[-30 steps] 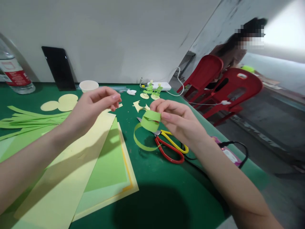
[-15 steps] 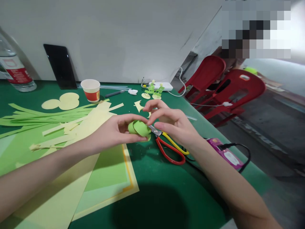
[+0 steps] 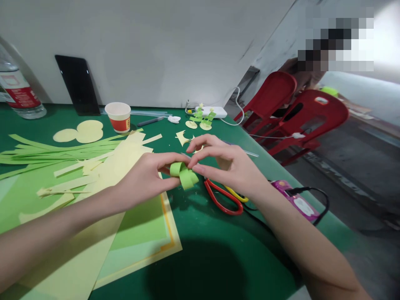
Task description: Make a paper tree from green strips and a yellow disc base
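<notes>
A curled green paper strip [image 3: 186,177] is held above the table, bent into loops. My left hand [image 3: 150,171] pinches its left side between thumb and fingers. From the right, my right hand [image 3: 226,162] has thumb and forefinger closed on the strip's upper edge, the other fingers curled above. Just below my right hand lie scissors [image 3: 223,200] with one red and one yellow handle, their blades mostly hidden. Left of my hands are a bundle of green paper strips [image 3: 62,152] and pale yellow paper [image 3: 128,156].
Stacked coloured sheets [image 3: 146,237] lie at the front left. Behind stand a paper cup [image 3: 118,116], a black tablet [image 3: 78,85] and a water bottle [image 3: 21,91]. Small paper plants [image 3: 204,118] sit at the back. A purple box [image 3: 295,202] and red chairs [image 3: 318,112] are rightward; a person sits beyond.
The green strip has turned in my fingers, so its loops now show and one end points down to the right. My right hand has shifted slightly left and lower over the scissors.
</notes>
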Action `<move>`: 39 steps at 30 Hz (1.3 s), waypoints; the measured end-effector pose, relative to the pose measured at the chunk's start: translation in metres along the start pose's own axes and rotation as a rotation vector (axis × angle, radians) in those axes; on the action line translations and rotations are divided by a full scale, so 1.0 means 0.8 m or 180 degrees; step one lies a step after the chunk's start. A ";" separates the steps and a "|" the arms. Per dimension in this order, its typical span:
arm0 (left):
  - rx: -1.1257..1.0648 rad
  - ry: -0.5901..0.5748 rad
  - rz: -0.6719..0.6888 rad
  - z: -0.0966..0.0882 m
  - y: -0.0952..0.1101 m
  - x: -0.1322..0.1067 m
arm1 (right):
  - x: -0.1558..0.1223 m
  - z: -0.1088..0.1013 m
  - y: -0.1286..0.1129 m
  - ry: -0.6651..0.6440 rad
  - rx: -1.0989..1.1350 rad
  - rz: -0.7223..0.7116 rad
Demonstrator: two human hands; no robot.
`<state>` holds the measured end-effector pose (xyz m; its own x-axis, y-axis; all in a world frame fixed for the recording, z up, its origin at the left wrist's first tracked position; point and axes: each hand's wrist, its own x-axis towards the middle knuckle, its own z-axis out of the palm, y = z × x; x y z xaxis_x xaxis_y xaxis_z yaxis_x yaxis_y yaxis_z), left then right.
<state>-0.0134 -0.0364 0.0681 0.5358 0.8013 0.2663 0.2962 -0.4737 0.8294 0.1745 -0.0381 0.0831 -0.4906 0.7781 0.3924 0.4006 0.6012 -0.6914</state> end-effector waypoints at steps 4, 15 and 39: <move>0.0039 0.0052 0.0027 -0.001 0.003 0.000 | -0.001 -0.004 -0.002 -0.0042 -0.0105 -0.0118; -0.0374 0.0207 0.0012 0.002 0.004 -0.002 | -0.004 -0.003 -0.008 0.0583 -0.1135 -0.1146; -0.0826 -0.0289 -0.0112 -0.003 0.006 -0.002 | -0.012 -0.016 -0.021 0.0834 -0.2130 -0.1515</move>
<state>-0.0146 -0.0387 0.0727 0.6008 0.7741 0.1996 0.1098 -0.3273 0.9385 0.1824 -0.0537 0.0986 -0.5607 0.3834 0.7339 0.6099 0.7907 0.0528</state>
